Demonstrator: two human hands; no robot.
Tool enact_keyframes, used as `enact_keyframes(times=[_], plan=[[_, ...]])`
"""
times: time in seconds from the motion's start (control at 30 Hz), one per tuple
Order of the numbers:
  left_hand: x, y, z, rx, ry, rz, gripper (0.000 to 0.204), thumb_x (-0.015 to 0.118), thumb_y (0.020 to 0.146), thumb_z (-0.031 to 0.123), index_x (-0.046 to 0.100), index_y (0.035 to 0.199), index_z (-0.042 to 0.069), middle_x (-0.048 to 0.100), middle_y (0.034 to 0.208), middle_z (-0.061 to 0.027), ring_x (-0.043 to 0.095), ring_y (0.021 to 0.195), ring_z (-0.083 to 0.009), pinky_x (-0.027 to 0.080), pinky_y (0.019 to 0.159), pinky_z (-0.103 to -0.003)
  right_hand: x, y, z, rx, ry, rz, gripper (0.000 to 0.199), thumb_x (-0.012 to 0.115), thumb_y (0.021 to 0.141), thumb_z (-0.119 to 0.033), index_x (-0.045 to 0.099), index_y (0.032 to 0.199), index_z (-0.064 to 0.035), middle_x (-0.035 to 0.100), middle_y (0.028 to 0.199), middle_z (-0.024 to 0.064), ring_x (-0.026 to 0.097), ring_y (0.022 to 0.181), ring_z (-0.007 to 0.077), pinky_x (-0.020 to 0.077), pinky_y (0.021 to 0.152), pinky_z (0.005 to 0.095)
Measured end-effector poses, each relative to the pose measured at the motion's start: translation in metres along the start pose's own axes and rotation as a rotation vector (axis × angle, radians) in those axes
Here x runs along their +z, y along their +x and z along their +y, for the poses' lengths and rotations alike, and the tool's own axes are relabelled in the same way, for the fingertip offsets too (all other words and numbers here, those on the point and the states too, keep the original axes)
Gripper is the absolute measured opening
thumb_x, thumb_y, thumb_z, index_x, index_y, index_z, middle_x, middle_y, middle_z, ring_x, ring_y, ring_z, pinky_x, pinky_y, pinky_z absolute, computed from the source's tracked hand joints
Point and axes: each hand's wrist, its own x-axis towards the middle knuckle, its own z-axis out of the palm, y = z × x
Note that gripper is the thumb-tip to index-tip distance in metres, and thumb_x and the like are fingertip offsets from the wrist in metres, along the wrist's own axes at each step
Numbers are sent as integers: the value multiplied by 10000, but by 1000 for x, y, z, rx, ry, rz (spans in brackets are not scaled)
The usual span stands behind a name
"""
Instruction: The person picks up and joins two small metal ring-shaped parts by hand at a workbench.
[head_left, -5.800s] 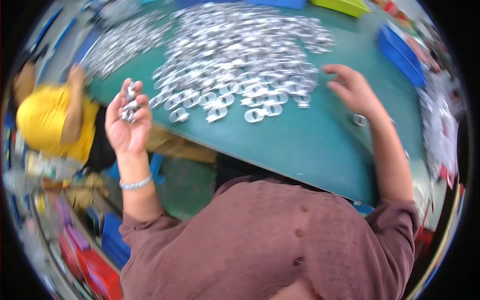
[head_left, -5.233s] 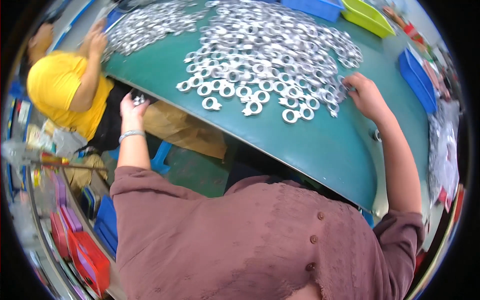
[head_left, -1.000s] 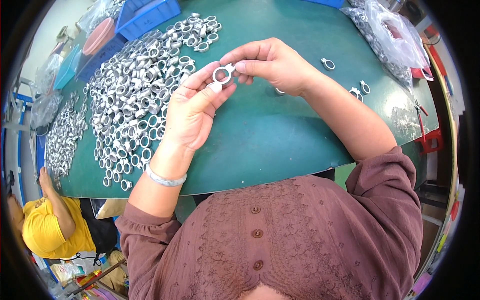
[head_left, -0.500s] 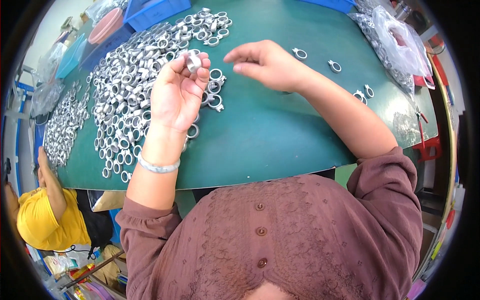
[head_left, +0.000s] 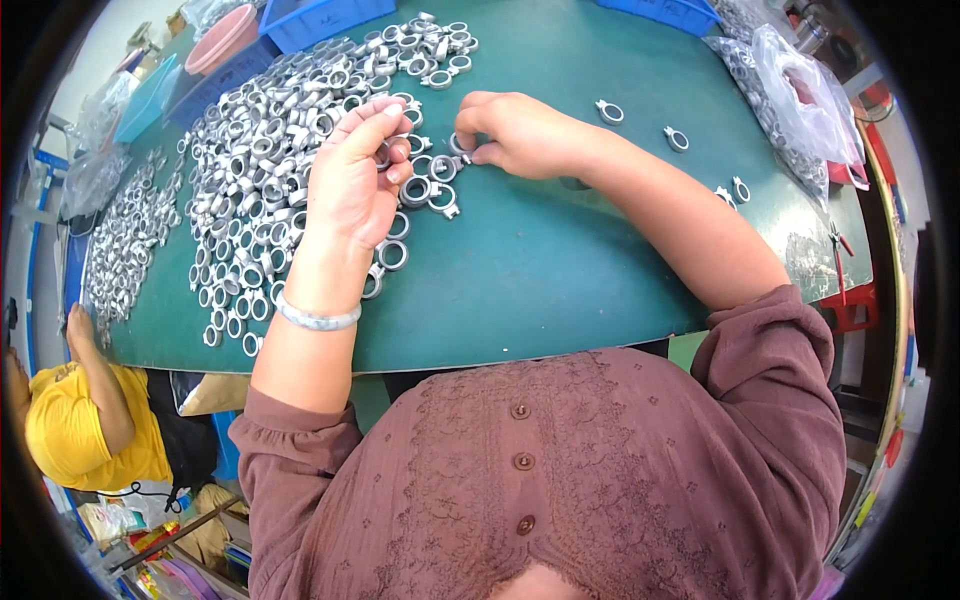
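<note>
R hand (head_left: 515,136) grips silver metal ring (head_left: 457,144); L hand's (head_left: 348,190) grip curls round another ring (head_left: 383,155). Clear plastic bag (head_left: 792,130) holds similar pcs (head_left: 757,88).

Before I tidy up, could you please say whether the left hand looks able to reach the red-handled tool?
Probably not easily: the right forearm crosses between the left hand and the red-handled tool, which lies far right.
</note>
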Motion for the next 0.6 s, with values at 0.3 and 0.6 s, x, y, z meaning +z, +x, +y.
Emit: enact_keyframes(times=[0.3,0.6], plan=[[17,-13,-12,370,880,-117,363,658,698,26,566,1048,56,536,925,-13,408,595,-6,347,540,-137,-24,-19,-18,295,1152,85,171,602,790,-219,567,831,-56,540,705,-15,494,623,65,384,540,190],[19,-15,-20,493,863,-128,336,687,674,92,594,994,50,568,841,3,403,550,-20,363,506,-158,-26,-27,-23,230,1371,40,170,543,836,-194,555,888,-33,586,790,22,548,663,93,432,575,212]])
